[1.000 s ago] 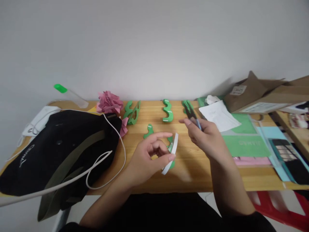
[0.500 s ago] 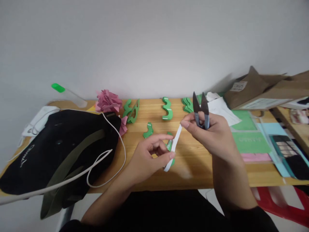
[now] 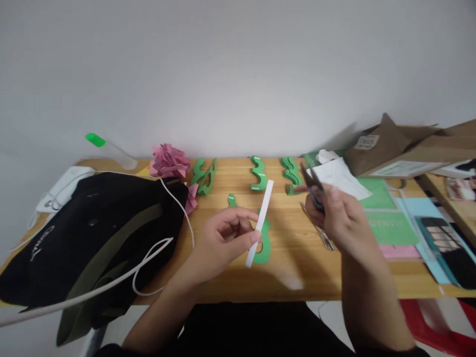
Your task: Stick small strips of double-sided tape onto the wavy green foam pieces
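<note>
My left hand [image 3: 223, 238] pinches a white strip [image 3: 260, 220] near its lower end, holding it tilted upright over the wooden table [image 3: 282, 267]. A green wavy paper cutout [image 3: 264, 245] lies on the table just behind the strip. My right hand [image 3: 340, 218] is closed around small dark thread snips [image 3: 311, 186], blurred by motion, to the right of the strip and apart from it.
A black bag [image 3: 85, 233] with a white cord covers the table's left part. Pink paper flower [image 3: 169, 161] and more green cutouts [image 3: 258, 173] lie along the back. Green, pink and blue sheets [image 3: 386, 218] and brown paper bags [image 3: 401, 144] fill the right side.
My right hand has let go of the strip's top and pulled away to the right with the snips. The strip now stands straighter in my left hand.
</note>
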`<state>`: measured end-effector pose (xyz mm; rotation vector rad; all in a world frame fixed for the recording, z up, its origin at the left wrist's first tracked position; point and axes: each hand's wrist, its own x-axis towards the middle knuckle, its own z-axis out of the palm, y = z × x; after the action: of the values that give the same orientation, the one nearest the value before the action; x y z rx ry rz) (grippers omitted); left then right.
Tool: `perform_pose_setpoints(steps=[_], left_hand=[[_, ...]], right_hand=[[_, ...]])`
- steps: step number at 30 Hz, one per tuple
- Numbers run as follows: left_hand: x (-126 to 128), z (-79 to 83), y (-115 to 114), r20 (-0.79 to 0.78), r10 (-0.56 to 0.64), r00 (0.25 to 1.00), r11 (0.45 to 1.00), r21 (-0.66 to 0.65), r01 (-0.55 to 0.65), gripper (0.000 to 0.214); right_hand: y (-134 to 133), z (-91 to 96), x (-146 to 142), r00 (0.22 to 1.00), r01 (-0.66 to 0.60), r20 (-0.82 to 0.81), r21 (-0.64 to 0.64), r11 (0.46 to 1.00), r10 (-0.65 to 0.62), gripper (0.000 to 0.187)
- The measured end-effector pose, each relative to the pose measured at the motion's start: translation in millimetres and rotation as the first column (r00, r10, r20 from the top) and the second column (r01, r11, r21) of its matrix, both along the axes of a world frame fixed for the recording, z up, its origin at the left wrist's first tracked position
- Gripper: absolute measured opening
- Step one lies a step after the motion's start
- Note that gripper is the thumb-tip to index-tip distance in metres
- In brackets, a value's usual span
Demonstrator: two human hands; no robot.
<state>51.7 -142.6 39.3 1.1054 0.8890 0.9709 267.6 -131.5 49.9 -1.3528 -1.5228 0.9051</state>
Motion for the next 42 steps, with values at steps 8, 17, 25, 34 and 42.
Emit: perform_pose_setpoints(steps=[8, 17, 25, 34, 42], left_hand=[[-4.0, 4.8, -4.3, -0.053, 0.039, 0.998, 0.996, 0.082, -0.034, 0.014], [-2.6, 6.3, -8.8, -0.053, 0.028, 0.998, 0.991, 0.129, -0.021, 0.014], [-2.6, 5.1, -8.6, -0.069, 0.018, 0.997, 0.983, 0.184, -0.005, 0.014], [-3.9, 4.6, -8.5, -0.063, 0.018, 0.998, 0.985, 0.174, -0.007, 0.015], [-3.0, 6.2, -7.4, -0.042, 0.005, 0.999, 0.986, 0.168, 0.002, 0.015]], right_hand=[[-10.9, 17.6, 4.3, 0.911, -0.317, 0.215, -0.182, 0.931, 0.352, 0.056], [-7.1, 28.4, -3.7, 0.889, -0.35, 0.221, -0.237, 0.906, 0.401, 0.053], [-7.0, 29.4, -5.1, 0.882, -0.363, 0.207, -0.272, 0.891, 0.422, 0.052], [-8.1, 28.3, -4.1, 0.888, -0.356, 0.214, -0.239, 0.903, 0.407, 0.052], [-9.0, 25.4, -2.7, 0.891, -0.354, 0.22, -0.21, 0.911, 0.397, 0.052]])
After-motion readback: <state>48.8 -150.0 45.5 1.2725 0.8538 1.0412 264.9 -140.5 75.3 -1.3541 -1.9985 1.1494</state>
